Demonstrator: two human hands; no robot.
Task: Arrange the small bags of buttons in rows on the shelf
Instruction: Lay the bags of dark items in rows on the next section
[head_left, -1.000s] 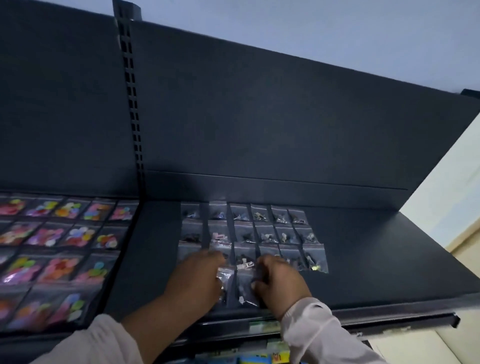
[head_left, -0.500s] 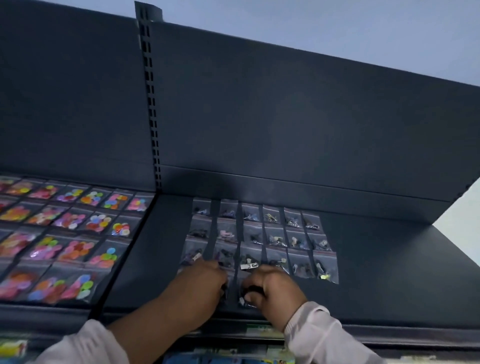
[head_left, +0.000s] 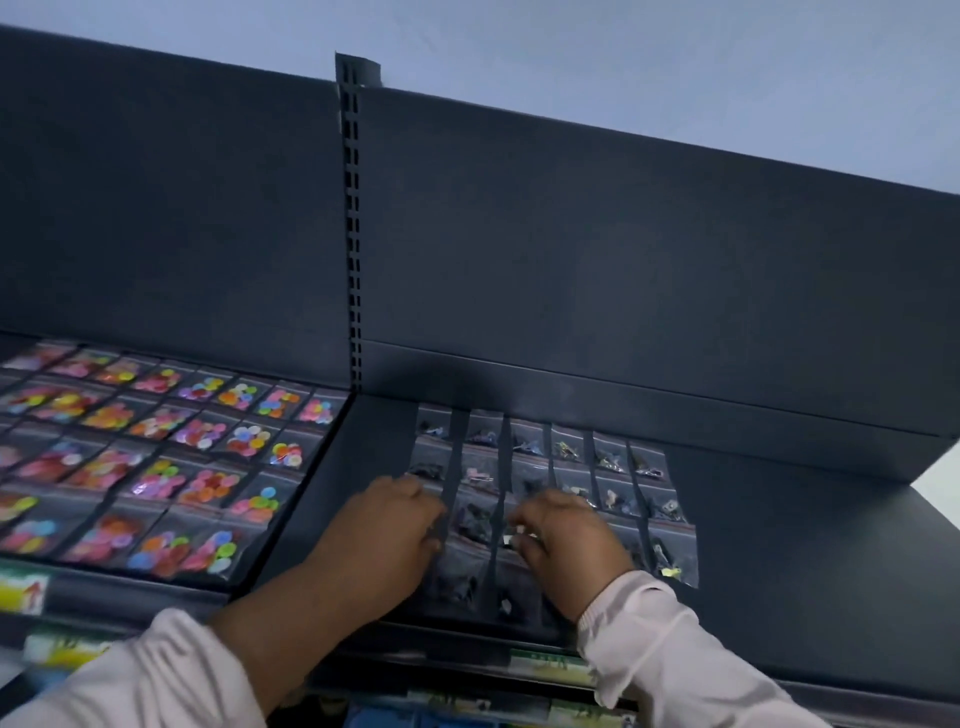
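On shelf (head_left: 789, 582), perhaps twenty bags (head_left: 567, 450) (two hands (head_left: 384, 535) (head_left: 569, 551)).

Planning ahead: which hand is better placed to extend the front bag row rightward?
Probably the right hand: it sits where the front row of small clear plastic button bags ends, beside bare dark shelf; left hand covers left columns.

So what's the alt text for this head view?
A person's left hand rests on rows of small clear button bags on a dark shelf while the right hand pinches one. Colourful button packs fill the left section.
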